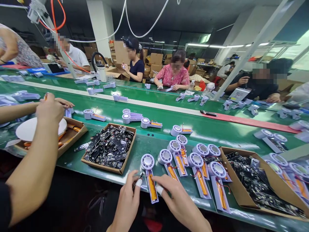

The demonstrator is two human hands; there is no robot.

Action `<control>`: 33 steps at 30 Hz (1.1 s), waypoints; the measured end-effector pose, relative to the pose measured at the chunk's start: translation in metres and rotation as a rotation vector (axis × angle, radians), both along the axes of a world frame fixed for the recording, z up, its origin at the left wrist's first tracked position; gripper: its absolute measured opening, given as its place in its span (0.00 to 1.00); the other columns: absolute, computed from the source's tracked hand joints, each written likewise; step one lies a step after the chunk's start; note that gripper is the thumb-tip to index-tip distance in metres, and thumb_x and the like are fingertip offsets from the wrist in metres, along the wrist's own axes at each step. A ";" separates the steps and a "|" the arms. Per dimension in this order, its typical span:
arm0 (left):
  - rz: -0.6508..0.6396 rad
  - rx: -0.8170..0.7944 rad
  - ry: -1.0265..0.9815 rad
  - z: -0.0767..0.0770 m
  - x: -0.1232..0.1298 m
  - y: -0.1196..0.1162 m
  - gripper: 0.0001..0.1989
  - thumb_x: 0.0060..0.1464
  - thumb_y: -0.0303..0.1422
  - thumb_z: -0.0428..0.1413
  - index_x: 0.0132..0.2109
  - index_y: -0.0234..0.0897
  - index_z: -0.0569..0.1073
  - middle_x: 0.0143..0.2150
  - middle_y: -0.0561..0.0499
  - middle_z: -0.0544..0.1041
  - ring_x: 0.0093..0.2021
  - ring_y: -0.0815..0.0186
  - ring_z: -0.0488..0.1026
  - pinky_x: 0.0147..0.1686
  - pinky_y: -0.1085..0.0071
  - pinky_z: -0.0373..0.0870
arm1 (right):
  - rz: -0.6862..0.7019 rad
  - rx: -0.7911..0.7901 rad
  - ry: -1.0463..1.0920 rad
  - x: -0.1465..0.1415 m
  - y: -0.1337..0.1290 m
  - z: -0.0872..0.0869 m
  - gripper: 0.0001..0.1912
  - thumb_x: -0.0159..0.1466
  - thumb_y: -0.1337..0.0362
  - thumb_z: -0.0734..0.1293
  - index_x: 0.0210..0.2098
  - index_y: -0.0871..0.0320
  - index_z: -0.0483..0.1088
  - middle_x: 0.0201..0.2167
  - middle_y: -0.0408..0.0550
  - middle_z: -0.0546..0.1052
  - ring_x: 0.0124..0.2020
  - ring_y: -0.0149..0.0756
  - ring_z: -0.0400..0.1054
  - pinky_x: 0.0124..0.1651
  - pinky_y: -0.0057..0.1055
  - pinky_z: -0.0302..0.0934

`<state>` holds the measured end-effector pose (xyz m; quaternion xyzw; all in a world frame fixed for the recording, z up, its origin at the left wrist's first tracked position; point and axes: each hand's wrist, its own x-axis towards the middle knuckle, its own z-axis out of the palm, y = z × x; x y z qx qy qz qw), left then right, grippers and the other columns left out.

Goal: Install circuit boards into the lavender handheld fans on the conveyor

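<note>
A lilac handheld fan housing (147,162) lies at the bench edge, its open handle facing up. Inside the handle is an orange battery (151,187), with thin wires near the round head. My left hand (127,196) pinches a narrow black circuit board (141,176) just left of the handle. White covers show on the thumbs of both hands. On the other side, my right hand (175,196) has its index finger and thumb closed at the handle's right edge.
Boxes of circuit boards stand left (108,167) and right (238,190). Several fan housings (196,160) cluster right of my hands. Beyond runs a green conveyor (135,135) with more fans. A co-worker's arm (36,161) reaches in at left; people sit opposite. A cutter knife (209,113) lies farther back.
</note>
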<state>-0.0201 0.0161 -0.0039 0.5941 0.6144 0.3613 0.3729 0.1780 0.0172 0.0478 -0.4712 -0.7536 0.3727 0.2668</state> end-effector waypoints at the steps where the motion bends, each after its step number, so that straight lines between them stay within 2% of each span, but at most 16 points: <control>1: -0.009 0.000 -0.008 0.001 0.000 -0.001 0.19 0.62 0.39 0.44 0.57 0.38 0.64 0.48 0.40 0.78 0.48 0.55 0.76 0.44 0.61 0.71 | 0.051 0.016 -0.013 0.000 0.001 0.004 0.26 0.66 0.77 0.56 0.55 0.43 0.67 0.45 0.43 0.74 0.46 0.36 0.67 0.50 0.33 0.60; 4: -0.050 0.012 -0.008 0.006 0.000 -0.001 0.18 0.63 0.39 0.42 0.56 0.37 0.64 0.49 0.39 0.77 0.46 0.56 0.76 0.42 0.63 0.71 | 0.161 0.034 -0.065 0.000 0.006 0.016 0.23 0.67 0.76 0.56 0.51 0.45 0.71 0.44 0.42 0.75 0.45 0.35 0.67 0.48 0.32 0.61; 7: -0.075 0.023 0.020 0.011 0.001 -0.002 0.18 0.63 0.38 0.42 0.56 0.37 0.65 0.44 0.41 0.77 0.39 0.58 0.76 0.39 0.65 0.71 | 0.182 0.059 -0.111 0.000 0.010 0.019 0.21 0.67 0.75 0.56 0.50 0.48 0.71 0.46 0.42 0.76 0.46 0.37 0.68 0.50 0.33 0.61; 10: -0.098 0.023 0.028 0.014 0.002 -0.001 0.17 0.63 0.36 0.42 0.54 0.37 0.67 0.32 0.48 0.76 0.31 0.60 0.74 0.36 0.67 0.70 | 0.121 0.131 -0.163 0.000 0.014 0.012 0.21 0.67 0.75 0.57 0.54 0.51 0.68 0.49 0.45 0.76 0.48 0.39 0.69 0.52 0.36 0.62; 12: -0.105 0.027 0.025 0.015 0.002 -0.001 0.16 0.63 0.35 0.42 0.52 0.39 0.69 0.28 0.51 0.74 0.29 0.61 0.74 0.35 0.68 0.70 | 0.056 0.222 -0.213 0.000 0.016 0.005 0.20 0.66 0.75 0.56 0.54 0.54 0.67 0.48 0.48 0.76 0.47 0.41 0.71 0.50 0.38 0.65; 16: -0.091 0.059 0.021 0.018 0.003 -0.001 0.14 0.62 0.34 0.43 0.49 0.40 0.70 0.32 0.50 0.75 0.30 0.61 0.73 0.32 0.69 0.69 | -0.090 0.465 -0.304 -0.002 0.023 -0.005 0.19 0.66 0.75 0.55 0.51 0.57 0.69 0.45 0.56 0.76 0.44 0.46 0.72 0.43 0.43 0.68; 19: -0.085 0.073 0.022 0.019 0.003 -0.002 0.13 0.62 0.34 0.44 0.49 0.40 0.70 0.30 0.50 0.74 0.27 0.62 0.72 0.30 0.70 0.68 | -0.119 0.563 -0.220 -0.007 0.027 -0.006 0.20 0.66 0.75 0.55 0.50 0.56 0.70 0.48 0.56 0.75 0.45 0.46 0.71 0.44 0.43 0.68; 22: -0.087 0.044 0.001 0.017 0.003 -0.002 0.13 0.62 0.35 0.44 0.48 0.40 0.70 0.24 0.54 0.70 0.23 0.63 0.70 0.25 0.71 0.67 | -0.101 0.447 0.020 -0.020 0.028 -0.006 0.17 0.67 0.73 0.56 0.48 0.55 0.71 0.45 0.52 0.77 0.45 0.41 0.72 0.46 0.38 0.68; 26: -0.087 -0.057 -0.068 0.014 0.004 -0.002 0.14 0.63 0.37 0.43 0.49 0.40 0.69 0.23 0.56 0.69 0.19 0.67 0.68 0.21 0.74 0.64 | -0.211 0.051 0.328 -0.040 0.027 -0.012 0.09 0.66 0.66 0.61 0.44 0.56 0.72 0.37 0.48 0.79 0.38 0.37 0.73 0.40 0.32 0.67; 28: -0.080 -0.102 -0.102 0.014 0.004 -0.003 0.14 0.63 0.37 0.43 0.48 0.39 0.69 0.22 0.58 0.67 0.17 0.69 0.66 0.19 0.75 0.62 | -0.244 -0.078 0.441 -0.047 0.027 -0.018 0.07 0.65 0.64 0.63 0.43 0.57 0.69 0.34 0.45 0.78 0.33 0.35 0.72 0.35 0.28 0.65; 30: -0.069 -0.140 -0.135 0.014 0.004 -0.003 0.13 0.63 0.36 0.43 0.48 0.39 0.68 0.20 0.60 0.65 0.15 0.71 0.63 0.17 0.77 0.60 | -0.253 -0.121 0.501 -0.050 0.026 -0.024 0.06 0.64 0.65 0.64 0.40 0.57 0.67 0.31 0.43 0.75 0.29 0.31 0.69 0.31 0.26 0.62; 33: -0.055 -0.194 -0.190 0.014 0.004 -0.002 0.13 0.62 0.37 0.44 0.47 0.39 0.68 0.19 0.61 0.63 0.13 0.73 0.59 0.14 0.78 0.56 | -0.240 -0.105 0.466 -0.047 0.025 -0.031 0.04 0.63 0.65 0.64 0.38 0.57 0.66 0.27 0.41 0.72 0.25 0.29 0.63 0.28 0.25 0.57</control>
